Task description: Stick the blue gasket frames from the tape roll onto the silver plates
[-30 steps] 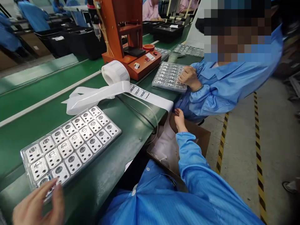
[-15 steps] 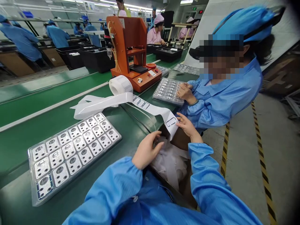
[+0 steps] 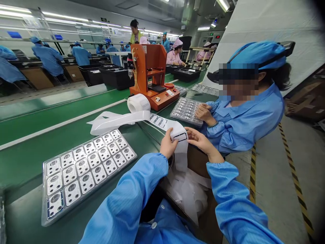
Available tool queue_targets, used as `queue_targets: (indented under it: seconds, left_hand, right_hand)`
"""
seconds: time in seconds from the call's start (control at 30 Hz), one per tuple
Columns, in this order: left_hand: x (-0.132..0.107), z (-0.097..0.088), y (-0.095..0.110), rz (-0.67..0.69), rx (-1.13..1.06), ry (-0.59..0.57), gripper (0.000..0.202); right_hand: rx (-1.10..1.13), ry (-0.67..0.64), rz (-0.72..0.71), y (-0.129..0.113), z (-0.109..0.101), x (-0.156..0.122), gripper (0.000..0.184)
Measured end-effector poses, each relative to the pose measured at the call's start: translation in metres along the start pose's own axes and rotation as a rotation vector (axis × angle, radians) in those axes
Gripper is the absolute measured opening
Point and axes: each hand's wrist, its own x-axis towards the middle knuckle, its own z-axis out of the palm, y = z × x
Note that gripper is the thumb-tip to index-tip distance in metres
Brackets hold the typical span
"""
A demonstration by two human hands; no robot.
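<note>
A white backing strip (image 3: 181, 149) with dark rectangular frame-shaped stickers runs from a roll (image 3: 139, 102) on the green bench. My left hand (image 3: 168, 145) pinches the strip's left edge, thumb in front. My right hand (image 3: 201, 141) is closed at its right edge, thumb and fingertips beside one frame sticker (image 3: 180, 137). Whether that sticker's edge is lifted I cannot tell. The strip's tail hangs over a box holding crumpled white backing (image 3: 190, 193). On my left lies a clear tray (image 3: 82, 196) of silvery plates with round holes; the nearest plate (image 3: 55, 205) bears a dark frame.
An orange press (image 3: 153, 74) stands behind the roll. At right a co-worker (image 3: 243, 122) in blue handles another tray (image 3: 186, 110) of plates. Black bins (image 3: 118, 78) stand farther back. A loose strip loop (image 3: 114, 122) and a cable lie on the bench.
My left hand has moved up and right and taken hold of the strip's left edge. The strip now bends downward between my hands. The view has tilted upward.
</note>
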Motion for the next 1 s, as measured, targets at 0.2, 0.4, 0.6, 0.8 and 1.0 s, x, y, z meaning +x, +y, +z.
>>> queue_targets:
  seconds: [0.2,0.4,0.6,0.8,1.0]
  left_hand:
    - [-0.005,-0.016,0.003,0.041,0.100,0.029,0.038]
    - [-0.006,-0.017,-0.006,0.029,0.013,0.054,0.034]
    - [-0.004,-0.015,-0.018,0.022,-0.092,0.060,0.021]
    - [-0.004,-0.016,-0.018,0.032,-0.101,0.053,0.017]
    - [-0.004,-0.012,-0.020,0.050,-0.101,0.040,0.015]
  right_hand:
    - [-0.212,0.026,-0.075,-0.005,0.007,0.006,0.051]
    - [-0.377,0.070,-0.154,-0.011,0.014,0.010,0.027]
    - [-0.470,0.076,-0.221,-0.017,0.017,0.009,0.044]
    - [-0.712,0.134,-0.435,-0.044,0.007,0.000,0.032]
    - [-1.284,0.091,-0.658,-0.079,0.017,-0.014,0.022]
